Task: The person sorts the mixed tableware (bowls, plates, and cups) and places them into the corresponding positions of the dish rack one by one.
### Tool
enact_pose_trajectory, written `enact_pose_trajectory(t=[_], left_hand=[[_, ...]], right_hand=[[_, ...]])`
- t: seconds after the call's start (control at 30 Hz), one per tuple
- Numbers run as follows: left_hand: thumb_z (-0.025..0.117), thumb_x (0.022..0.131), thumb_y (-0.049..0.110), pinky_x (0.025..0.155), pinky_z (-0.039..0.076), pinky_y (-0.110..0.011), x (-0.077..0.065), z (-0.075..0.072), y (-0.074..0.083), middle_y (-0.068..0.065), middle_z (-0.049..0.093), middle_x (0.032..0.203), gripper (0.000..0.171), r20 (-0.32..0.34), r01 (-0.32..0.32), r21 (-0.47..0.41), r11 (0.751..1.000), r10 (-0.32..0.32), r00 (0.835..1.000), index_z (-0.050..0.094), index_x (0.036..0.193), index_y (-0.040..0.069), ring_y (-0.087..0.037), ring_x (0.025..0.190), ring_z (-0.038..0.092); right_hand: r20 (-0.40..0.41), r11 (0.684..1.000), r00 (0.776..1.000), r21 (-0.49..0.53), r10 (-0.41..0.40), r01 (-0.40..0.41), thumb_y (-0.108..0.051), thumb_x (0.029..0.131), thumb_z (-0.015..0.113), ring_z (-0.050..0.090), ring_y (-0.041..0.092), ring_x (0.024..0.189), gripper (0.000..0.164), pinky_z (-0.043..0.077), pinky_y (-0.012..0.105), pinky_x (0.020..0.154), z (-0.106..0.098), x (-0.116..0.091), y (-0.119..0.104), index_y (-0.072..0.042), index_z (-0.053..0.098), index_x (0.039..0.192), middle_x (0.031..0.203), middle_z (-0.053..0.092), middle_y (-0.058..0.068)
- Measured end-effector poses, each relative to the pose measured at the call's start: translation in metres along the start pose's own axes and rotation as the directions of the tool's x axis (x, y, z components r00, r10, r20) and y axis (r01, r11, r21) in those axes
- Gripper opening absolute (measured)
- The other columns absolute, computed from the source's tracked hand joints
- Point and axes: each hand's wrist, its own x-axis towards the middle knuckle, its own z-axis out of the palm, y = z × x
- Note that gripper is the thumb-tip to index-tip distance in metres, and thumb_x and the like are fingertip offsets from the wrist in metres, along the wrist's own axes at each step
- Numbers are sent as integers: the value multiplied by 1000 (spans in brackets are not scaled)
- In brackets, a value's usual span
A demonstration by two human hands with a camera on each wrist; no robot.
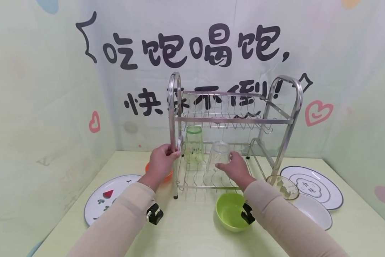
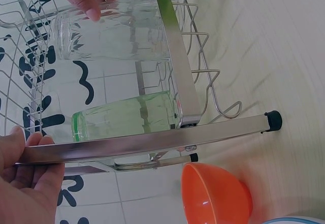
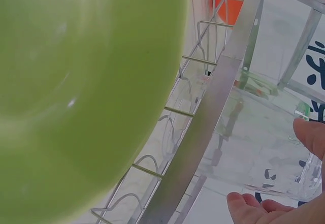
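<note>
A metal two-tier dish rack [image 1: 232, 120] stands in the middle of the table. My left hand [image 1: 161, 160] grips its left front post, the thumb and fingers wrapped round the metal in the left wrist view. On the lower tier a clear drinking glass [image 1: 216, 164] is upside down. My right hand [image 1: 236, 167] holds this glass from the right, thumb at the near side and fingers on the other side, as the right wrist view shows. To its left, a green-tinted glass [image 1: 194, 146] stands inverted on the same tier, near the held post.
An orange bowl [image 2: 213, 193] sits left of the rack, by a watermelon-patterned plate [image 1: 96, 200]. In front lies a green bowl [image 1: 229, 212], below my right wrist. White plates [image 1: 332, 192] and an amber glass bowl [image 1: 284, 187] are at the right. The upper tier [image 1: 224, 103] overhangs both glasses.
</note>
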Motion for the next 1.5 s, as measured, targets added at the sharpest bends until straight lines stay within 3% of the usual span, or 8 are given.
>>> enact_pose_trajectory(t=[0.23,0.57,1.5], left_hand=[[65,92,12,84,48,-40,0,-1,0,-15,66,100,15,-1,1,10,1000,-1,1000,64,101,-1,-26,94,59],[64,93,12,82,49,-38,-1,0,0,-14,66,98,14,-2,-2,5,1000,2,1000,64,100,0,-26,92,58],[66,92,12,80,50,-38,-4,1,1,-13,67,97,14,-8,-12,6,1000,12,1000,65,100,1,-24,90,59]], right_hand=[[7,1000,1000,-21,5,-5,-24,86,71,46,42,125,67,40,53,102,2,2,1,6,39,137,138,46,26],[18,1000,1000,-21,9,-8,-25,88,69,42,42,128,72,40,53,103,3,6,-2,8,33,140,141,42,28],[10,1000,1000,-20,-17,17,-23,89,67,46,44,124,68,39,54,103,0,25,-1,11,34,139,137,45,31]])
